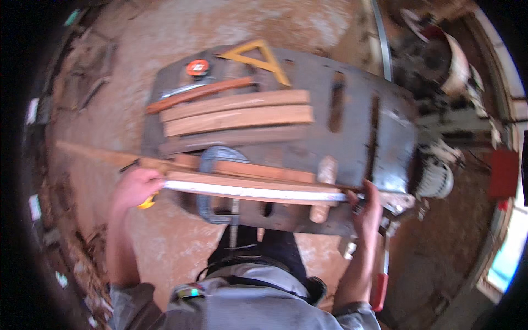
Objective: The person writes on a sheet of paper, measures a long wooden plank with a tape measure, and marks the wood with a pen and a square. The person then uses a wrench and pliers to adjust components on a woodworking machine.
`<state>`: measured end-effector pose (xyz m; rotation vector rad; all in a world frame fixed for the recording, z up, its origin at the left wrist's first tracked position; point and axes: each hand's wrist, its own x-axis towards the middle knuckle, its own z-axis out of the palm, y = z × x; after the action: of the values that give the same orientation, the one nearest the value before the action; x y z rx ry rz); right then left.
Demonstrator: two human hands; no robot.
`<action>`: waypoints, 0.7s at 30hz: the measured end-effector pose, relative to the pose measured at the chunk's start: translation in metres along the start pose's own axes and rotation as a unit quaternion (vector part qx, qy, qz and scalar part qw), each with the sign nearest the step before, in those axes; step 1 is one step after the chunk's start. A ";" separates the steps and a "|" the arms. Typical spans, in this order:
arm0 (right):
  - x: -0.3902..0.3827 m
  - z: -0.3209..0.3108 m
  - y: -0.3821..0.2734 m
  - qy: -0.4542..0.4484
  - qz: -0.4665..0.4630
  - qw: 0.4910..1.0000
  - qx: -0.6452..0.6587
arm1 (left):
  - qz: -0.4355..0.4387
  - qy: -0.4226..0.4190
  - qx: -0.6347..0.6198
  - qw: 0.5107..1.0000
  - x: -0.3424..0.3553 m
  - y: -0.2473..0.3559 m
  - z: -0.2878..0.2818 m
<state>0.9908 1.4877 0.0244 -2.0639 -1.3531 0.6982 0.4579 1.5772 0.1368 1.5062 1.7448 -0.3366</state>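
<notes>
Left hand grips one end of a white strip, right hand at the other; clamp, boards and yellow square are on the surface.

Matt wooden plank, glossy metal tabletop

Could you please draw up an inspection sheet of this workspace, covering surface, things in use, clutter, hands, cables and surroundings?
Surface: dark table with long slots, worn.
Things in use: pale strip, seemingly a measuring tape, along a wooden piece; grey clamp at the near edge.
Clutter: light boards, yellow set square and round orange-topped item, toward the far side.
Hands: left hand closed on the strip's left end, something yellow below it; right hand at the right end, grip unclear.
Cables: nothing seen for certain.
Surroundings: reddish-brown floor; white slotted container and red object to the right.
</notes>
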 end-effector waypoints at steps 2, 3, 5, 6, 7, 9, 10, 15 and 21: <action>-0.001 0.003 0.002 0.004 -0.011 0.999 0.040 | 0.058 0.017 0.039 0.997 -0.001 -0.001 -0.003; -0.001 0.001 0.000 -0.008 0.026 0.995 0.091 | 0.030 0.025 0.022 0.999 -0.005 0.006 -0.004; 0.000 0.001 0.009 0.014 -0.046 0.999 0.015 | 0.006 0.033 0.013 0.999 -0.006 0.010 -0.003; -0.001 -0.001 0.003 -0.006 -0.017 1.000 -0.007 | 0.002 0.033 0.024 0.999 -0.008 0.008 -0.004; 0.001 -0.004 0.001 -0.017 -0.008 1.000 0.006 | 0.004 0.031 0.034 0.999 -0.009 0.010 -0.003; 0.001 -0.001 0.006 -0.007 -0.045 0.999 -0.013 | 0.000 0.023 0.020 1.000 -0.012 0.011 -0.005; 0.001 -0.001 0.006 -0.010 -0.034 0.999 -0.008 | 0.002 0.017 0.013 1.000 -0.012 0.012 -0.005; 0.001 -0.003 -0.002 0.000 -0.032 0.999 -0.014 | -0.004 0.013 0.023 1.000 -0.011 0.018 -0.007; 0.002 -0.005 0.000 -0.018 -0.027 0.999 -0.025 | 0.009 0.025 0.054 0.998 -0.010 0.017 -0.009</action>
<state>0.9955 1.4885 0.0275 -2.0542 -1.4561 0.6881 0.4700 1.5800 0.1545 1.6181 1.7756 -0.3926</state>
